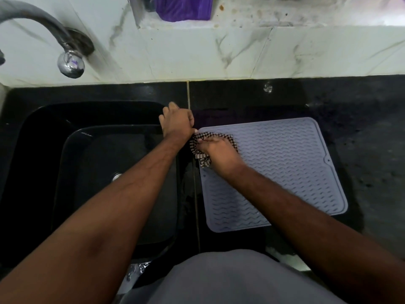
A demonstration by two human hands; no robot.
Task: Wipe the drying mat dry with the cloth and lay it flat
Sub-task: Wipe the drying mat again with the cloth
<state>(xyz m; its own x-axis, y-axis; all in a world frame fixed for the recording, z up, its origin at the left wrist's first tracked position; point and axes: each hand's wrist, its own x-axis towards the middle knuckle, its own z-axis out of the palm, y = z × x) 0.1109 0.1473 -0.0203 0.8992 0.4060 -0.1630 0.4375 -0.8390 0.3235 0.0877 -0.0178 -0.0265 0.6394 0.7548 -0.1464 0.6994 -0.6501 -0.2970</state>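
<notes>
On the black counter [361, 132] beside the sink [105, 163], the right hand [219, 150] grips the checked cloth [202, 155] on the drying mat [285, 163], whose corner the left hand [176, 123] pinches

One mat [285, 170], one cloth [202, 157], two hands [177, 123] [219, 150], one sink [43, 172], one tap [70, 62].

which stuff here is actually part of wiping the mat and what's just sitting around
In use:
- drying mat, flat on the counter
- checked cloth, under the right hand at the mat's left edge
- left hand, at the mat's far left corner

Just there:
- sink
- tap
- purple object on the ledge
</notes>
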